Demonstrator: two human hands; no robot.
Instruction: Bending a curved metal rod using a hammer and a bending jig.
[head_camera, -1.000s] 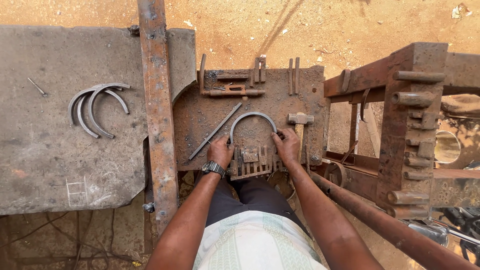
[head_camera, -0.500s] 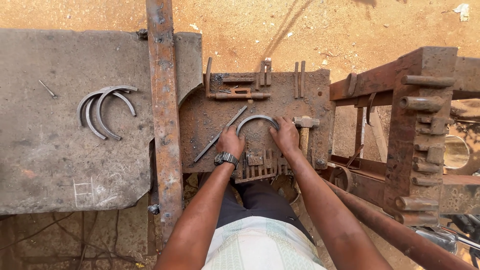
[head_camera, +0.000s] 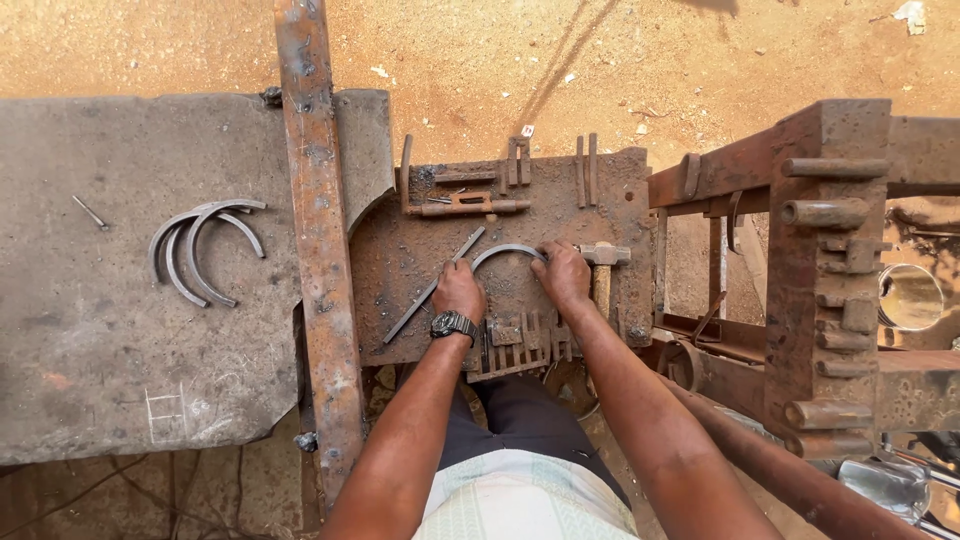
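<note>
Both hands, left (head_camera: 458, 291) and right (head_camera: 560, 275), clamp a curved rod (head_camera: 505, 250) on a rusty plate (head_camera: 400, 260) outdoors, over bare dirt (head_camera: 480, 60).

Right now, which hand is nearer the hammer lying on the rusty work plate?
Right. The right hand grips the curved metal strip right beside the hammer, nearly touching its head. The left hand sits at the strip's other end, farther away.
</note>
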